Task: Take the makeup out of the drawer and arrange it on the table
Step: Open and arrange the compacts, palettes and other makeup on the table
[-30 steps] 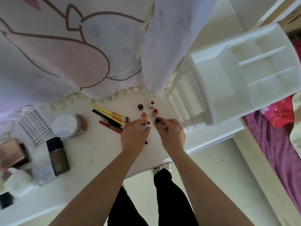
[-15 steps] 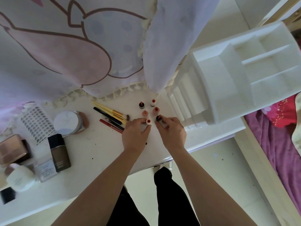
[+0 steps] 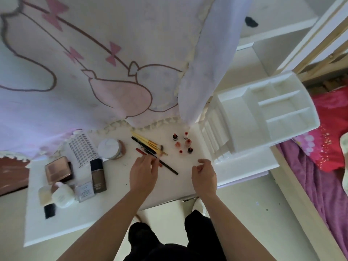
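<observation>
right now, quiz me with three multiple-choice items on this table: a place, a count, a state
1. The small bottles stand: A between the brushes and the organiser; B inside the organiser; C left of the brushes.
2. Small bottles: A four; B six; C eight.
3. The left hand: A holds a bottle; B lies flat; C pinches the black pencil.
A, brushes lie left of them, organiser right; B, six caps show; C, it closes on the shaft.
</observation>
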Tool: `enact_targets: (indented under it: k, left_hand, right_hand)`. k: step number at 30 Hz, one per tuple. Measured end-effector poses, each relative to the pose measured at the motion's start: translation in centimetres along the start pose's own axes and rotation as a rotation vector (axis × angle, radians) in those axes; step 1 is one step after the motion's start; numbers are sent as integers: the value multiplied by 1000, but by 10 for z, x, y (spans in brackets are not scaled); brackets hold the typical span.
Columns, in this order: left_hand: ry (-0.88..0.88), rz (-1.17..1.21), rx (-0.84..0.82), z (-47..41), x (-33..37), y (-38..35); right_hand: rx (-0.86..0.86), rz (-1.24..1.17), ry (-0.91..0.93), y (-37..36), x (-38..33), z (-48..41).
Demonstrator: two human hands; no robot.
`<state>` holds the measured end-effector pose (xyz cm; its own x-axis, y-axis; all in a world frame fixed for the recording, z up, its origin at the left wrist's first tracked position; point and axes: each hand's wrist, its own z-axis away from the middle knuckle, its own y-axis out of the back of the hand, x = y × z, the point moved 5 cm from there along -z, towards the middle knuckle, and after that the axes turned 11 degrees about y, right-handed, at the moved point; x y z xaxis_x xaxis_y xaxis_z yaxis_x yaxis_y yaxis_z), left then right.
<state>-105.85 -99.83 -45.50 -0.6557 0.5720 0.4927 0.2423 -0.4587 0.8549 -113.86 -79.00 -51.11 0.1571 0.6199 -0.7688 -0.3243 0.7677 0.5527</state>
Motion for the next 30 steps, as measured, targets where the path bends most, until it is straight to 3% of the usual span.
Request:
enact_targets:
  k: [3, 6, 13, 19, 26, 30]
  left_hand:
    - [9, -41, 129, 8, -22, 43]
    - [72, -60, 255, 13, -47, 87]
    - [267, -4, 348, 33, -119, 146]
    - [280, 11, 336, 30, -158, 162]
    - [286, 98, 192, -14, -180, 150]
    - [258, 117, 158, -43, -186, 144]
  right_hand:
    - [4, 8, 88, -12, -24, 27]
    - [-99, 33, 236, -39, -59, 40]
    - [-321, 129, 549, -105, -145, 47]
    - [-346, 197, 579, -140, -173, 50]
    - [-342, 328, 661, -172, -192, 46]
    - [-472, 494, 698, -200, -202, 36]
